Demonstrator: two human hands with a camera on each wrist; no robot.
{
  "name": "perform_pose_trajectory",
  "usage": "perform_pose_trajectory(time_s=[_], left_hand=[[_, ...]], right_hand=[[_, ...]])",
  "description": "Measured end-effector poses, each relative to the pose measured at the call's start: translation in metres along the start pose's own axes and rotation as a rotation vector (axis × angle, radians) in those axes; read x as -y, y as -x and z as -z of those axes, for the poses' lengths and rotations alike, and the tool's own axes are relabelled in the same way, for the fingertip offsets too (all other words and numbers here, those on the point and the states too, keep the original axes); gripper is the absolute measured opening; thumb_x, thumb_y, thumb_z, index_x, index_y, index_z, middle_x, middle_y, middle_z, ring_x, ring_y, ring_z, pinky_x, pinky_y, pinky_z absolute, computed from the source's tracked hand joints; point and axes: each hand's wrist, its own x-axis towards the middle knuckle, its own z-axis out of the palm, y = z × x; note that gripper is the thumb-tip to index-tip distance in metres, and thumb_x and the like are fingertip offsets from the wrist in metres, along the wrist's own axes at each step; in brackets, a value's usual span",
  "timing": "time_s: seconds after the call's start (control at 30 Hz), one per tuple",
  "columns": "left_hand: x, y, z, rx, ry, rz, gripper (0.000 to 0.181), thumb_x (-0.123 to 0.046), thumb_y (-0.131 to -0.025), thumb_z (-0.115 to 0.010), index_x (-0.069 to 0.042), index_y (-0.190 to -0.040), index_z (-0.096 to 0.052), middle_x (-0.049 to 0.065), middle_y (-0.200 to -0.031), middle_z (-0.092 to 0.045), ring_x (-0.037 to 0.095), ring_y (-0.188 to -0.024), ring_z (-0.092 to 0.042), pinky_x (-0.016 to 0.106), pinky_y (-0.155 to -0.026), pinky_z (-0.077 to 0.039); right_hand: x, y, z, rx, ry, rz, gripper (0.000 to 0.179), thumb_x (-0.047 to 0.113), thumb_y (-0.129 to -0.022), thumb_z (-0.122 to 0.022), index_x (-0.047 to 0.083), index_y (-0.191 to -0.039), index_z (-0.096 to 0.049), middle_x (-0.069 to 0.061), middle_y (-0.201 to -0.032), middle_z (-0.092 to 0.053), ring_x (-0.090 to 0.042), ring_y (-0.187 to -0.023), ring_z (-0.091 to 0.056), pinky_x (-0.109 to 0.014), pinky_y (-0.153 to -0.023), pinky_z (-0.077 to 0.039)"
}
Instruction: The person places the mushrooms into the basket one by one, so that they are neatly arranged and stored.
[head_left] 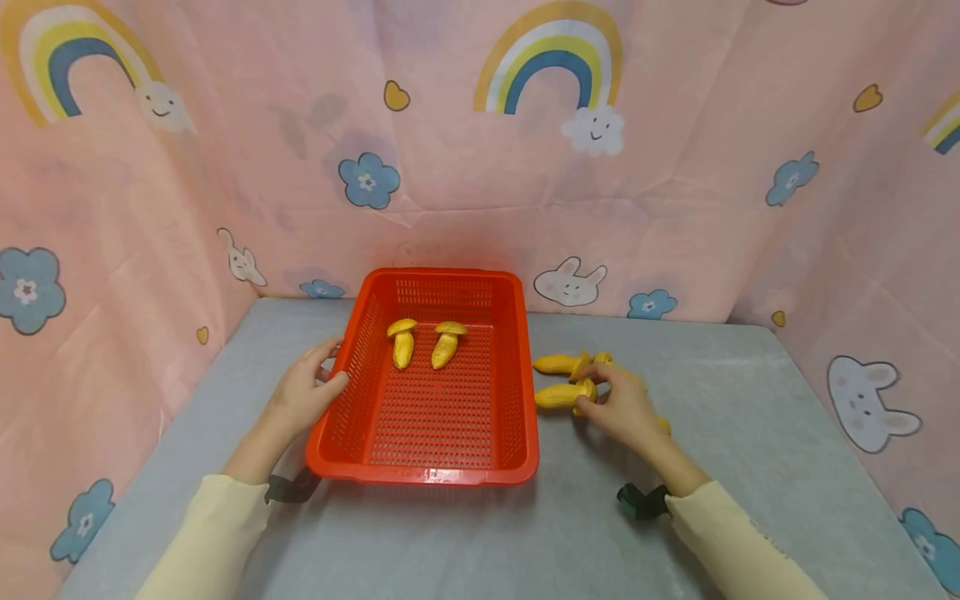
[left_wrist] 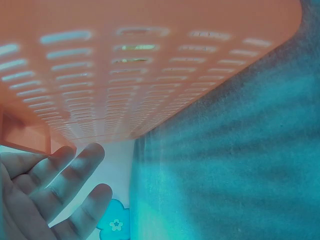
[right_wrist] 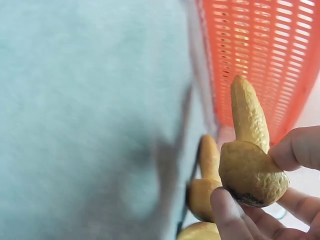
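Note:
A red plastic basket [head_left: 431, 477] stands on the grey table, with two yellow toy mushrooms, one on the left [head_left: 403, 346] and one on the right [head_left: 447, 346], lying inside. My left hand [head_left: 303, 392] rests at the basket's left rim, fingers loosely extended in the left wrist view. Just right of the basket, my right hand [head_left: 618, 404] pinches a yellow mushroom [right_wrist: 252, 170] by its cap between thumb and fingers, stem pointing left in the head view. Behind it another mushroom [head_left: 558, 364] lies on the table. More yellow pieces are partly hidden by my right hand.
A pink printed cloth [head_left: 450, 183] hangs behind the grey table [head_left: 420, 542] and along both sides. Dark straps show near both wrists, the right one [head_left: 641, 502] above the table. The basket's back edge stands close to the cloth.

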Motion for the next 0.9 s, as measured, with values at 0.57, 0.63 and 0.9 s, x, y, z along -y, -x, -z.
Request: perform_pose_trajectory(time_s=[0.57, 0.63, 0.9], left_hand=[[-0.002, 0.001, 0.002, 0.006, -0.013, 0.019, 0.058, -0.017, -0.093, -0.053, -0.005, -0.147, -0.037, 0.020, -0.134, -0.049, 0.026, -0.088, -0.059, 0.034, -0.066, -0.057], [-0.002, 0.001, 0.002, 0.008, -0.011, 0.022, 0.058, -0.017, -0.093, -0.053, -0.005, -0.147, -0.036, 0.020, -0.134, -0.049, 0.026, -0.088, -0.058, 0.034, -0.066, -0.057], [-0.001, 0.000, 0.001, 0.005, -0.019, 0.005, 0.058, -0.017, -0.092, -0.053, -0.004, -0.147, -0.037, 0.020, -0.134, -0.050, 0.026, -0.087, -0.059, 0.033, -0.065, -0.056]], right_hand=[[0.024, -0.013, 0.040, -0.044, 0.008, 0.065, 0.033, 0.010, -0.083, -0.063, 0.007, -0.116, -0.063, -0.018, -0.116, -0.061, -0.024, -0.076, -0.062, -0.026, -0.061, -0.051], [0.028, -0.016, 0.046, -0.049, 0.011, 0.101, 0.033, 0.008, -0.083, -0.064, 0.006, -0.116, -0.064, -0.019, -0.116, -0.062, -0.026, -0.076, -0.063, -0.025, -0.059, -0.052], [0.044, -0.030, 0.062, -0.083, 0.065, 0.215, 0.032, 0.008, -0.083, -0.064, 0.010, -0.115, -0.067, -0.013, -0.114, -0.064, -0.029, -0.084, -0.066, -0.033, -0.066, -0.055]])
